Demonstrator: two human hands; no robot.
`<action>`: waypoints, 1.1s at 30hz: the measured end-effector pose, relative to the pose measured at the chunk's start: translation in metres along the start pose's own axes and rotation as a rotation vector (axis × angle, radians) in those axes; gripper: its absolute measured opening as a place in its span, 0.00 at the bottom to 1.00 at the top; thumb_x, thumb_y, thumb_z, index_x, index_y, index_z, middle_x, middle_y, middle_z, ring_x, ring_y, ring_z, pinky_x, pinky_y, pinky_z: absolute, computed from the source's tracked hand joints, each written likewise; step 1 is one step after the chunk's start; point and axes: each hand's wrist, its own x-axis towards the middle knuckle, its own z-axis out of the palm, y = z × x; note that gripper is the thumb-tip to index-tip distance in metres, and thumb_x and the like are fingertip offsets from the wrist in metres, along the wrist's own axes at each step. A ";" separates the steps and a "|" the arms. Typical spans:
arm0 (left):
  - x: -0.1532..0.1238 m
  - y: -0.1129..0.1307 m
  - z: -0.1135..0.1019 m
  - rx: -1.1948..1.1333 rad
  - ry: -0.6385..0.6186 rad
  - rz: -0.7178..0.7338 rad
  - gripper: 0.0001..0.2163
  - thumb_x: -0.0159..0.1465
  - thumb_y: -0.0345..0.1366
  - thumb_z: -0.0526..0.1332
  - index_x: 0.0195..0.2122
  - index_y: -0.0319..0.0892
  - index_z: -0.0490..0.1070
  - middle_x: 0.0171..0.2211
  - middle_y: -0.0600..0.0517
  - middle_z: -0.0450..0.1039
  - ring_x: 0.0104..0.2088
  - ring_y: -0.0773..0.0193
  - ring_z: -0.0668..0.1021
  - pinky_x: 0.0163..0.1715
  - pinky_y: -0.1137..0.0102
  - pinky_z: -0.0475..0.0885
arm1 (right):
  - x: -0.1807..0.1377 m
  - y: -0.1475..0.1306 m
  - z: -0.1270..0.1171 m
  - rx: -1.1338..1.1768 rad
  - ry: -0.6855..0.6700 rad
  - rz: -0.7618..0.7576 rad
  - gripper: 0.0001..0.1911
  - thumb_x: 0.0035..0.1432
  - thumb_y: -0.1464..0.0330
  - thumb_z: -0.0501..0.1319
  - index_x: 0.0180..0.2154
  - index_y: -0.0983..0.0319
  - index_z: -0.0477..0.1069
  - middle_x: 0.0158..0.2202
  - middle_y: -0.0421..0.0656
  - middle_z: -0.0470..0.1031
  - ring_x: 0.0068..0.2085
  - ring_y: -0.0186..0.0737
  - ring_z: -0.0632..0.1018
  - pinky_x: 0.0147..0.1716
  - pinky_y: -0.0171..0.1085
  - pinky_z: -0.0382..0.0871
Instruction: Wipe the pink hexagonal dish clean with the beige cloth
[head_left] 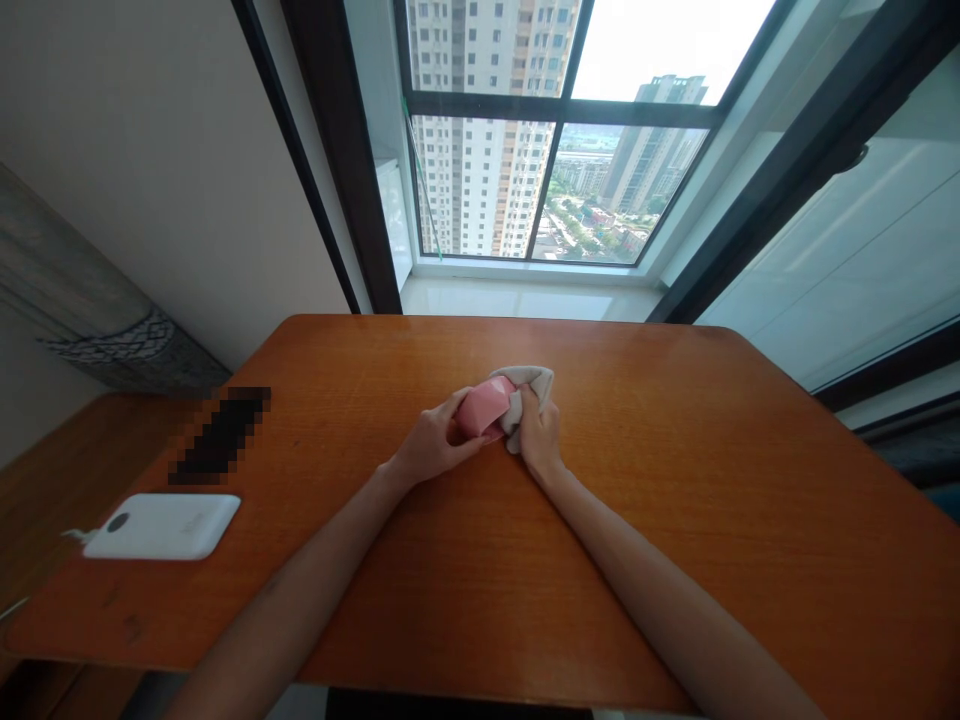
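Note:
Near the middle of the table, my left hand (435, 438) grips a small pink object (484, 405) with angled, faceted sides; it may be a cup or a small box, but its kind does not show. Thumb and fingers curl around its left side. My right hand (540, 430) is closed on a light grey cloth (531, 380) and presses it to the right end of the pink object. Part of the cloth sticks up behind the fingers, and a corner hangs below. The right end of the pink object is hidden by cloth and hand.
The brown wooden table (675, 450) has rounded corners. A white flat device (165, 526) with a cable lies at the left, below a blurred-out dark item (223, 436). A grey curtain (112, 300) hangs at the left, and a window (559, 180) stands beyond the far edge.

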 end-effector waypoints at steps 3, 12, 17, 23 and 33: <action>0.000 0.001 -0.002 -0.006 -0.036 -0.037 0.32 0.68 0.51 0.73 0.68 0.44 0.67 0.56 0.44 0.84 0.50 0.50 0.88 0.53 0.60 0.84 | 0.001 0.001 -0.001 0.028 -0.008 0.036 0.27 0.76 0.48 0.55 0.42 0.59 0.83 0.33 0.42 0.85 0.36 0.46 0.83 0.41 0.43 0.79; 0.004 -0.007 0.007 0.017 -0.223 0.059 0.39 0.69 0.49 0.73 0.76 0.42 0.62 0.75 0.35 0.68 0.77 0.40 0.69 0.78 0.43 0.64 | -0.007 -0.008 -0.013 -0.174 -0.055 -0.614 0.24 0.72 0.63 0.58 0.66 0.53 0.77 0.66 0.49 0.80 0.68 0.58 0.78 0.70 0.61 0.72; 0.002 -0.003 0.003 -0.101 -0.111 0.051 0.38 0.68 0.49 0.75 0.74 0.44 0.65 0.71 0.39 0.74 0.70 0.45 0.79 0.73 0.50 0.73 | -0.007 -0.010 -0.015 -0.306 -0.089 -0.691 0.28 0.69 0.63 0.61 0.69 0.52 0.74 0.68 0.49 0.79 0.69 0.61 0.77 0.70 0.62 0.71; -0.002 -0.007 0.004 -0.165 -0.035 0.054 0.33 0.66 0.48 0.76 0.69 0.44 0.70 0.63 0.43 0.82 0.59 0.49 0.86 0.64 0.57 0.81 | -0.008 -0.012 -0.010 -0.227 -0.121 -0.624 0.26 0.72 0.59 0.59 0.68 0.54 0.75 0.69 0.49 0.78 0.70 0.58 0.77 0.72 0.59 0.69; -0.002 -0.007 0.005 -0.147 0.005 0.016 0.33 0.65 0.50 0.77 0.66 0.45 0.72 0.59 0.45 0.85 0.55 0.51 0.88 0.57 0.60 0.85 | -0.004 -0.003 -0.006 0.046 -0.030 -0.118 0.23 0.77 0.53 0.55 0.54 0.58 0.83 0.51 0.48 0.88 0.52 0.50 0.86 0.55 0.48 0.80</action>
